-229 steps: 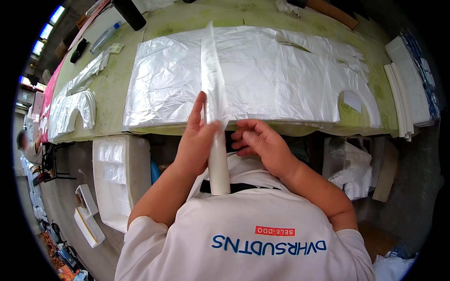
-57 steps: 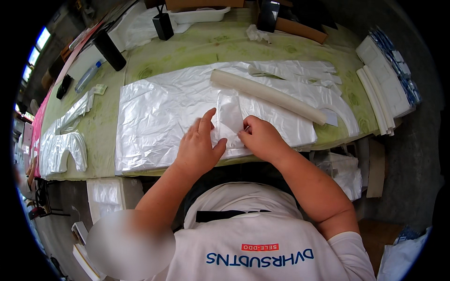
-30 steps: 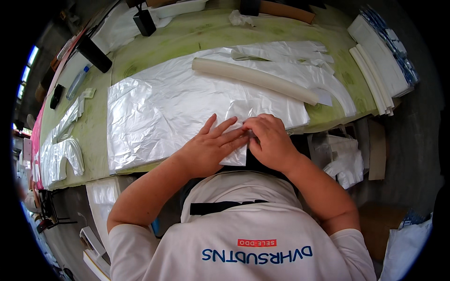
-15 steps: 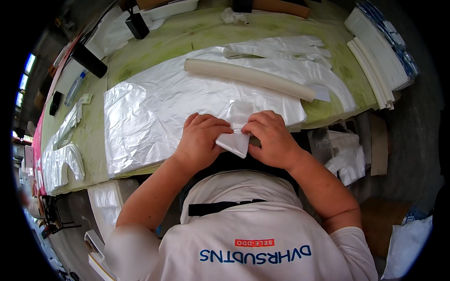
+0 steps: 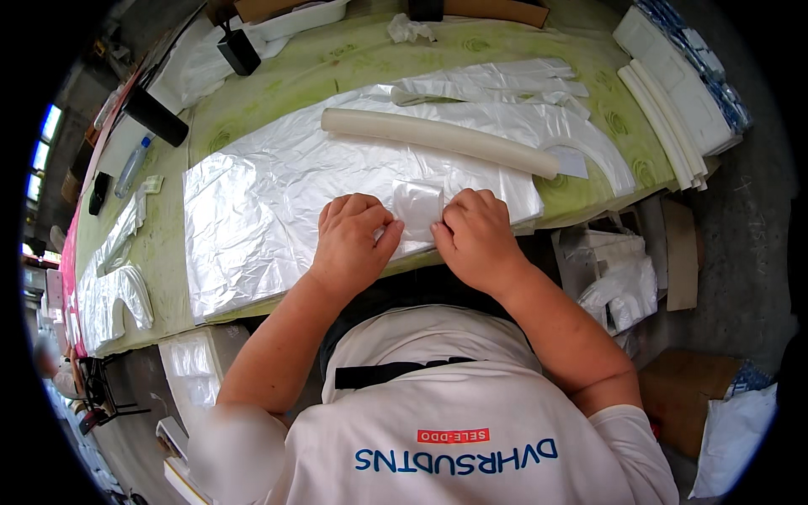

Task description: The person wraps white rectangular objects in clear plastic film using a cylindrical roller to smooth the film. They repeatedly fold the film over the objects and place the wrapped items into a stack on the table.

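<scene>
A small, squarish folded piece of thin clear plastic [image 5: 418, 210] lies flat over the near edge of the large plastic sheets. My left hand [image 5: 353, 240] is at its left side, fingers curled and thumb against the edge. On the other side my right hand [image 5: 477, 240] pinches the right edge between thumb and bent fingers. Beneath spreads a stack of shiny, apron-shaped plastic sheets [image 5: 252, 223], with curved strap-like ends to the right. Across the stack, beyond my hands, rests a long off-white tube [image 5: 438, 139].
A green patterned cloth [image 5: 497, 42] covers the table. A black cylinder [image 5: 156, 114], a plastic bottle [image 5: 133, 168] and another plastic piece [image 5: 118, 286] lie left. White rolls [image 5: 661, 126] and a stacked white pile [image 5: 673, 80] stand right. Below the table's right edge, a box holds crumpled plastic [image 5: 627, 290].
The folded plastic has gone from tilted up between my fingers to flat on the sheets, a little farther from me. My hands have moved apart to its two sides.
</scene>
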A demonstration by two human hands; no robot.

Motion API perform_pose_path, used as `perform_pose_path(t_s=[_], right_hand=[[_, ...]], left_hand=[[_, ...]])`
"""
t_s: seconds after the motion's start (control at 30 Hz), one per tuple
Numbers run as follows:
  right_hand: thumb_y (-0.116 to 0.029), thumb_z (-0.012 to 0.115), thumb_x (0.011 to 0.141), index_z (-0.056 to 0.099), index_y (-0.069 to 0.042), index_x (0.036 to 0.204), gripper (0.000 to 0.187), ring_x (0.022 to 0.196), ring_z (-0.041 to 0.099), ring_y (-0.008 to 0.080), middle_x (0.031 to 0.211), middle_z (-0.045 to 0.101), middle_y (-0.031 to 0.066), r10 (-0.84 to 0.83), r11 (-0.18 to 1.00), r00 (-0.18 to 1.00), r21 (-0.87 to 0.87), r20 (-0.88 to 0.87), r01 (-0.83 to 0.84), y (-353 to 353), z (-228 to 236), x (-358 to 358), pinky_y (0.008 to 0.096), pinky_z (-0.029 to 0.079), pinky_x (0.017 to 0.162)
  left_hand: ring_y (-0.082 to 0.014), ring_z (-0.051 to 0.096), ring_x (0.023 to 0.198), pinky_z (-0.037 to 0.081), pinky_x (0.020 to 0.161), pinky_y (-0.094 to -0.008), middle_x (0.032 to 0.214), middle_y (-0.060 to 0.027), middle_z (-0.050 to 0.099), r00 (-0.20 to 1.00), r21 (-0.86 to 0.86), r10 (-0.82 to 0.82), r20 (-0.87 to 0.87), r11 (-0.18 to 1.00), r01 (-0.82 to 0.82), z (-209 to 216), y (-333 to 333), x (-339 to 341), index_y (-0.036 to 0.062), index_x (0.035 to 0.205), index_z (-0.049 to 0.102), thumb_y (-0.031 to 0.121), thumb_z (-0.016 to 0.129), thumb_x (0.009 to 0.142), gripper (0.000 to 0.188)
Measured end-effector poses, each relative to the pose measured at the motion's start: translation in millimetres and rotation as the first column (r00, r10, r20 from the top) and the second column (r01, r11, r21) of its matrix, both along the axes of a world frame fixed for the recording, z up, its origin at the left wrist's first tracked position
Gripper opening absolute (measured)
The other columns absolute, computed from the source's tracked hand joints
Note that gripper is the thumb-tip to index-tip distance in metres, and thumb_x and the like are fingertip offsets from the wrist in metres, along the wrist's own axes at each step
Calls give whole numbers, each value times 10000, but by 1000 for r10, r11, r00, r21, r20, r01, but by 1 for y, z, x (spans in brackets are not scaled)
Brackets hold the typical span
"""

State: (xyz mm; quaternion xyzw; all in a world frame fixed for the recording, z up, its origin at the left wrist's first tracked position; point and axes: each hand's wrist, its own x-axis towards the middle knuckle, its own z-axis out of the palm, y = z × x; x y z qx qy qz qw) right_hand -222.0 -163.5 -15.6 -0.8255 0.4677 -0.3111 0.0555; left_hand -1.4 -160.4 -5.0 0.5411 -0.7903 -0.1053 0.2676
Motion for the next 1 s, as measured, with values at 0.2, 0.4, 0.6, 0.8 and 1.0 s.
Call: perform_pose_path(t_s=[0.2,0.4,0.6,0.8,1.0], right_hand=[[-177,677,811,671,-48,820,129,914,590,329,916,628,111,-39,993,994,106,-99,50,-5,7,4,468,467,797],[-181,705,781,624,-44,1164,415,967,626,371,1014,670,146,-117,969,991,227,65,100,-7,11,4,497,491,843],[-198,702,785,605,-43,1271,519,1016,629,376,1063,675,151,-75,961,995,263,-67,90,-16,16,0,493,501,876],[-228,692,787,645,-69,1211,455,1033,609,372,1066,662,151,-21,939,993,339,-114,59,-17,24,3,477,489,902],[-208,705,771,637,-63,1247,502,1063,578,382,1118,624,177,199,904,980,381,24,-192,44,32,2,467,456,969]], left_hand=[[-365,491,1278,343,1093,-530,1367,-97,569,999,-60,-34,39,998,36,-7,-2,-6,139,1337,586,297,721,874,508],[-387,242,1523,138,1208,-654,1620,-84,369,914,90,-258,314,966,242,6,-4,-19,182,1536,441,405,683,893,723],[-333,500,1310,373,1126,-475,1420,-151,545,935,138,-308,-178,933,333,16,39,-8,57,1384,536,283,750,902,574],[-249,558,1252,469,1043,-425,1397,-126,564,503,706,496,-708,490,511,-31,100,0,45,1385,501,256,646,1005,458],[-216,610,1158,503,1002,-397,1294,-88,620,132,637,766,-630,411,652,-31,79,-24,66,1372,527,208,568,1038,365]])
